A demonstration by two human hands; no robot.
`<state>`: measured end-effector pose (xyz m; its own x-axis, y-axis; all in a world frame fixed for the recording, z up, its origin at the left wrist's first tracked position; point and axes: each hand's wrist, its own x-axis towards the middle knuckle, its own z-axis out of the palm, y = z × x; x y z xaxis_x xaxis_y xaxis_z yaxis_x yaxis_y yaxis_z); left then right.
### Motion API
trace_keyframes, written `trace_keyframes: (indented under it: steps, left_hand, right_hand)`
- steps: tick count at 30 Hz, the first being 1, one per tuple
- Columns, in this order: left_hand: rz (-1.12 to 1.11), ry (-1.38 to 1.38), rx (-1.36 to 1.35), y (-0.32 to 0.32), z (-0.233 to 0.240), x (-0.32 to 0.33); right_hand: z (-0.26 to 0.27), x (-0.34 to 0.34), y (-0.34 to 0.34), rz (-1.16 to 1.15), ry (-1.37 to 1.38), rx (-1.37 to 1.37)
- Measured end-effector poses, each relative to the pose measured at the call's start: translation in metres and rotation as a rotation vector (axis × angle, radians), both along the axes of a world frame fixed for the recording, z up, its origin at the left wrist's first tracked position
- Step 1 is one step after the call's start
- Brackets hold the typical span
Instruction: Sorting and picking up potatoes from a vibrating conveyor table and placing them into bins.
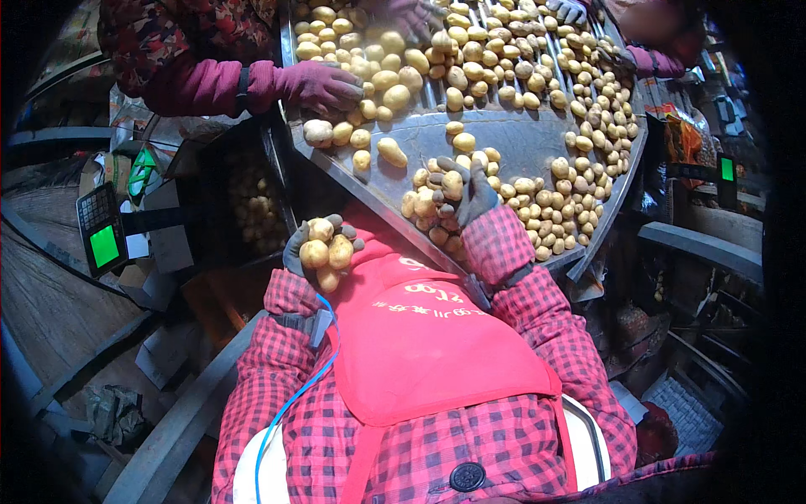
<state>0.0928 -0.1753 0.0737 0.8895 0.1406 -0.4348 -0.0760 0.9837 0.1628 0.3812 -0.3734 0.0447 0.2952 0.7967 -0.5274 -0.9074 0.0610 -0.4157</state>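
Observation:
My left hand (295, 249), in a dark glove, cups several potatoes (327, 252) in front of the red apron, left of the metal sorting table (415, 135). Over the table's near edge, my right hand (475, 192), also gloved, has its fingers curled round a potato (452, 185), just above a pile of small potatoes (425, 205). More potatoes (557, 208) lie to the right of that hand along the table's rim, and many others cover the far part of the table.
A co-worker's gloved hand (324, 88) touches potatoes at the table's left; other workers' hands reach in at the far side. Below the table's left edge, a dark container holds potatoes (255, 208). Scale displays (104, 246) stand left and right. A metal rail (182, 409) runs at lower left.

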Motion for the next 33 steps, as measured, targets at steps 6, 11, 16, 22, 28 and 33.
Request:
trace_keyframes:
  steps: [6,11,16,22,28,33]
  left_hand:
    - [0.064,0.103,0.112,-0.025,0.013,-0.025]
    - [0.164,0.187,0.137,-0.044,0.008,-0.045]
    - [0.122,0.164,0.051,-0.052,0.023,-0.054]
    - [0.088,0.116,0.071,-0.043,0.030,-0.032]
    - [-0.011,0.063,0.013,-0.032,0.036,0.032]
    - [-0.128,-0.065,-0.007,-0.034,0.024,0.058]
  right_hand:
    - [-0.027,0.029,0.053,0.245,-0.744,-0.549]
    - [-0.009,-0.001,0.116,0.470,-1.681,-0.881]
    - [-0.012,-0.003,0.117,0.917,-1.651,-0.854]
    - [-0.039,0.029,0.085,0.766,-1.481,-0.734]
    - [-0.023,-0.012,0.010,0.357,-0.151,-0.104]
    - [0.043,-0.085,0.000,0.125,0.151,0.024]
